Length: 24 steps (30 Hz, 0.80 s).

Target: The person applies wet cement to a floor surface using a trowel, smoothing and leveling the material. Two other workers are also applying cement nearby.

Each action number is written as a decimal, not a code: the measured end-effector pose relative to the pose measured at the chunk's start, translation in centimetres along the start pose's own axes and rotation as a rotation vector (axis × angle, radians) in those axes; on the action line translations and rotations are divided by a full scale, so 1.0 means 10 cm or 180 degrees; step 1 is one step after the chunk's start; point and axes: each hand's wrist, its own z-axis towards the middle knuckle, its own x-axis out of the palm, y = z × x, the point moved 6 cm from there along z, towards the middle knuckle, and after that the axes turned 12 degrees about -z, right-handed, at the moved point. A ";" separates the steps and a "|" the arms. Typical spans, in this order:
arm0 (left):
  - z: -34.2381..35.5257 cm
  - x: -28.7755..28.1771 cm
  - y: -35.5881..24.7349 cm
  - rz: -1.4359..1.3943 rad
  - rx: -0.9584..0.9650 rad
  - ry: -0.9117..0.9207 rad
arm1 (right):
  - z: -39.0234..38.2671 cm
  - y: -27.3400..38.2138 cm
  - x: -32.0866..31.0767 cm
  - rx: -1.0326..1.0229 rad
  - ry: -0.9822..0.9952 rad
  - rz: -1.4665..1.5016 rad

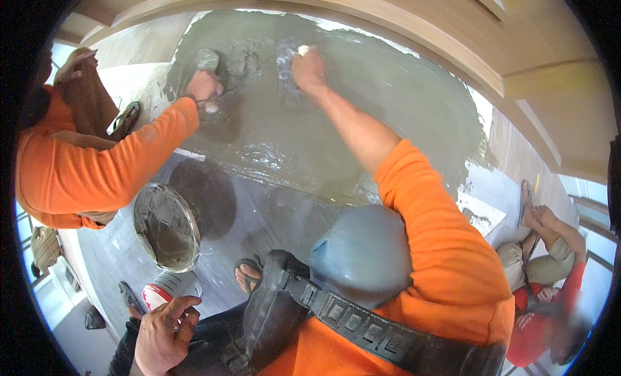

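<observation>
Reaching far ahead, my right hand (308, 68) grips the pale handle of a flat trowel (286, 72). The trowel's blade lies on the wet grey mortar (388, 104) spread over the floor. Low at the left, my left hand (167, 334) hangs above my dark-clad leg, fingers loosely bent and apart, with nothing visible in it. Left of my trowel, a co-worker's hand (204, 86) in an orange sleeve holds a rounded trowel (207, 59) against the mortar. A bucket (193, 211) holding mortar stands between that co-worker and me.
Wooden panelling (427, 36) borders the mortar on the far side. A red and white container (171, 288) stands below the bucket. A person in red (533, 324) sits at the right, near a white flat piece (482, 211). My sandalled foot (248, 274) is close in front.
</observation>
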 end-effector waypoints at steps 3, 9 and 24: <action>0.00 0.00 -0.02 0.0023 0.0289 0.0076 | -0.25 -0.01 -0.32 -0.0612 -0.0027 -0.0280; 0.08 -0.07 0.00 0.0083 0.0164 0.0271 | -0.50 -1.66 -1.27 0.0316 -0.1001 -0.0013; 0.17 -0.07 -0.15 0.0251 0.0299 0.0348 | 0.12 -1.48 -0.86 0.0471 -0.0415 -0.0950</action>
